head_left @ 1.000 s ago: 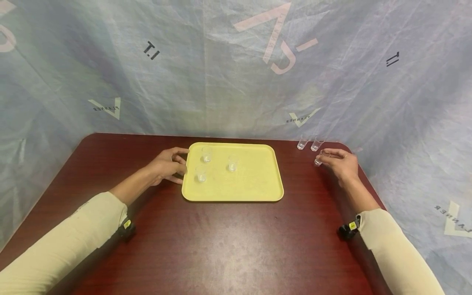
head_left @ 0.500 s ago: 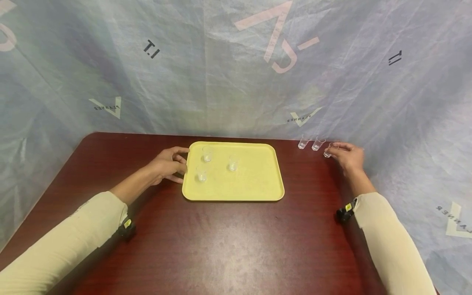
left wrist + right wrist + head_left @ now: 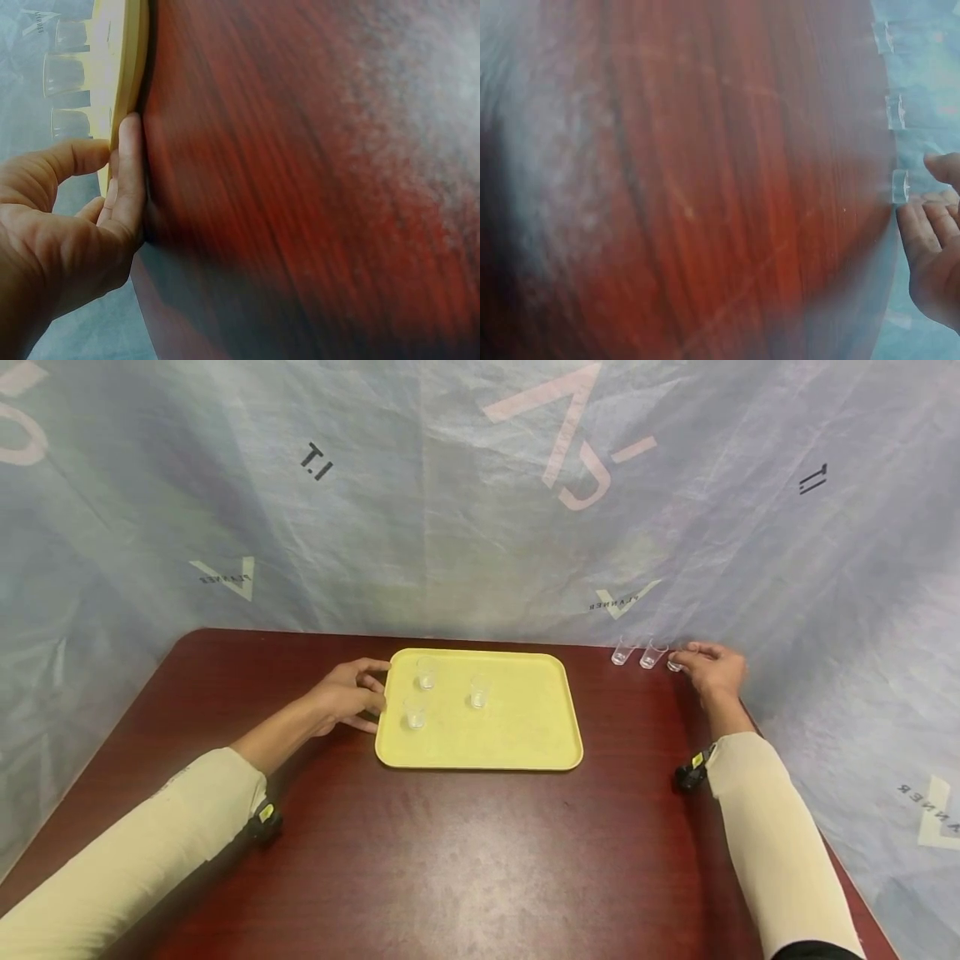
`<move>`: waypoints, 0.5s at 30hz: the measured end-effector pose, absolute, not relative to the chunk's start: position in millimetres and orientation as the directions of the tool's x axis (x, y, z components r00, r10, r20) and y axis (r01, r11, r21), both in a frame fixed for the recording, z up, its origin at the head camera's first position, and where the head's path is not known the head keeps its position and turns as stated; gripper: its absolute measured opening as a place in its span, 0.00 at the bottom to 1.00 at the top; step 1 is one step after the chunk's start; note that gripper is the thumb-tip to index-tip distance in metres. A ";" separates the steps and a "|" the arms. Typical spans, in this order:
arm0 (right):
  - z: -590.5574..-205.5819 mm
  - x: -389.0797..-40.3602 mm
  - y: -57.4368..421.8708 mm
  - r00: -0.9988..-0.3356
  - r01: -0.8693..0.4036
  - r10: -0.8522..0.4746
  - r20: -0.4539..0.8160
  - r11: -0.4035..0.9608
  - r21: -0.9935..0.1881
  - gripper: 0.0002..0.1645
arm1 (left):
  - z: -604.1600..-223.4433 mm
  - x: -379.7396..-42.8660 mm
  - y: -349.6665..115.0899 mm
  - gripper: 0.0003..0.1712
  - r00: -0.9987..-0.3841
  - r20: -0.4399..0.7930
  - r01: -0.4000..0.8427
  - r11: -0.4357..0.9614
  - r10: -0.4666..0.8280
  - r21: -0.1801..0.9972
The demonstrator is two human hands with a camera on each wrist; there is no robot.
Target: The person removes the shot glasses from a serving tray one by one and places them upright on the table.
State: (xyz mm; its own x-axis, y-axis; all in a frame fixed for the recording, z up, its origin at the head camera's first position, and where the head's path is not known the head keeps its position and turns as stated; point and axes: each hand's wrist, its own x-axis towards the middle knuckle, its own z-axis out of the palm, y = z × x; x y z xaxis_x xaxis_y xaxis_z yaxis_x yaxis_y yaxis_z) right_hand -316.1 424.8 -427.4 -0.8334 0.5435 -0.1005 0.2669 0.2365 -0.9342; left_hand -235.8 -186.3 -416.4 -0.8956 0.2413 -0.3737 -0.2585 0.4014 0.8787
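Observation:
My left hand (image 3: 348,697) grips the left rim of a yellow tray (image 3: 525,735), thumb on top and fingers along the side in the left wrist view. Three small clear shot glasses stand on the tray: one at the back left (image 3: 426,677), one in front of it (image 3: 415,716), one nearer the middle (image 3: 477,695). At the table's far right corner my right hand (image 3: 716,672) holds another shot glass (image 3: 901,187) by its upper part, its base down at the table; the hand hides most of it in the head view.
Two more clear shot glasses stand in a row left of the held one, a nearer one (image 3: 651,656) and a farther one (image 3: 621,652). A grey printed cloth (image 3: 420,527) hangs behind the dark red wooden table (image 3: 450,860).
My right hand has carried its shot glass back and to the right, to the end of the row of two. The left hand stays at the tray rim.

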 end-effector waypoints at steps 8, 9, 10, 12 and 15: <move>-436.9 -315.5 426.1 -0.863 0.185 0.505 0.009 0.333 -0.925 0.36 | -415.2 -235.6 -185.9 0.54 -0.895 -0.371 -0.259 0.389 0.248 0.884; -437.7 -315.1 426.7 -0.862 0.182 0.507 0.013 0.333 -0.925 0.38 | -415.1 -235.6 -185.9 0.54 -0.895 -0.372 -0.260 0.388 0.248 0.884; -438.3 -314.6 427.3 -0.860 0.180 0.510 0.015 0.330 -0.927 0.39 | -415.1 -235.7 -185.7 0.54 -0.894 -0.373 -0.262 0.386 0.247 0.885; -438.8 -313.6 428.4 -0.855 0.179 0.519 0.016 0.324 -0.929 0.39 | -415.2 -235.8 -185.1 0.53 -0.894 -0.375 -0.265 0.384 0.246 0.884; -437.5 -311.3 428.6 -0.853 0.173 0.522 0.013 0.306 -0.936 0.35 | -415.4 -236.0 -185.2 0.53 -0.895 -0.375 -0.268 0.381 0.241 0.885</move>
